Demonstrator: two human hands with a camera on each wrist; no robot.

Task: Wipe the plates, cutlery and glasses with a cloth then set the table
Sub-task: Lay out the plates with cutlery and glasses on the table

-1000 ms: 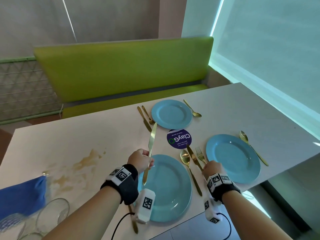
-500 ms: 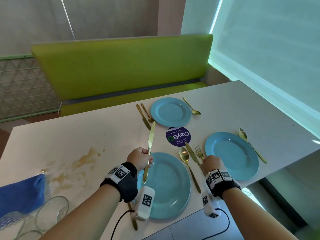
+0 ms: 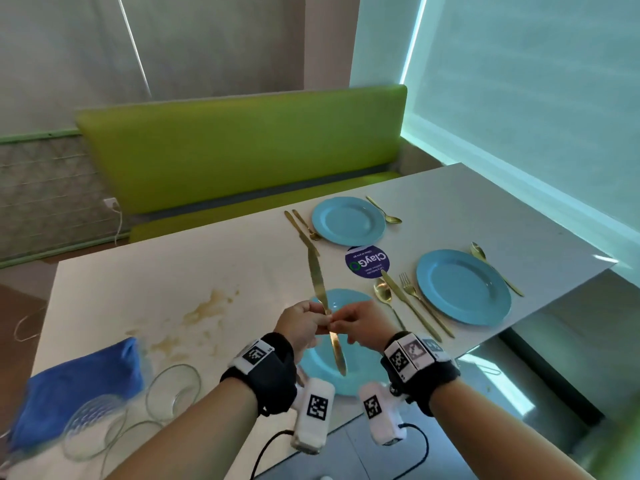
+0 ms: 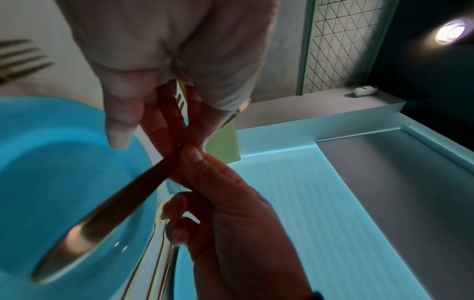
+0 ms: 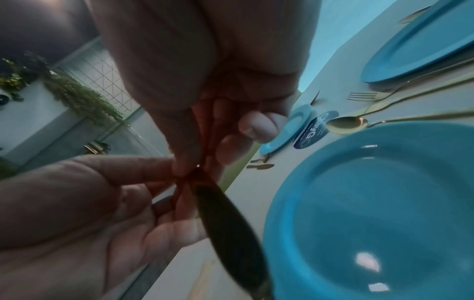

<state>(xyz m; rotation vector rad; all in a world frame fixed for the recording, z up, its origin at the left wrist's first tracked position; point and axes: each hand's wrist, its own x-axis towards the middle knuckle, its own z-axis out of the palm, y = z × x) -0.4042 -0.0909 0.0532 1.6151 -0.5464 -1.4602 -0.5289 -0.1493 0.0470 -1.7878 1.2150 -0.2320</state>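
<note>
My left hand (image 3: 318,318) and my right hand (image 3: 343,320) both pinch a gold knife (image 3: 317,282) at its middle, fingertips almost touching. The knife hangs above the near blue plate (image 3: 351,299), blade pointing away from me and handle toward me. In the left wrist view the knife's handle (image 4: 102,221) crosses over the plate (image 4: 51,162). In the right wrist view the knife (image 5: 225,219) runs down beside the plate (image 5: 372,203). A blue cloth (image 3: 79,382) lies at the near left, with clear glasses (image 3: 173,391) on their sides next to it.
Two more blue plates, far (image 3: 348,221) and right (image 3: 464,287), have gold cutlery beside them. A spoon (image 3: 382,294), knife (image 3: 408,304) and fork (image 3: 410,291) lie between the near and right plates. A round purple sticker (image 3: 368,262) and a brown stain (image 3: 207,306) mark the table.
My right hand left the table edge by the fork and came across to pinch the knife that my left hand holds. The knife rose and now tilts the other way.
</note>
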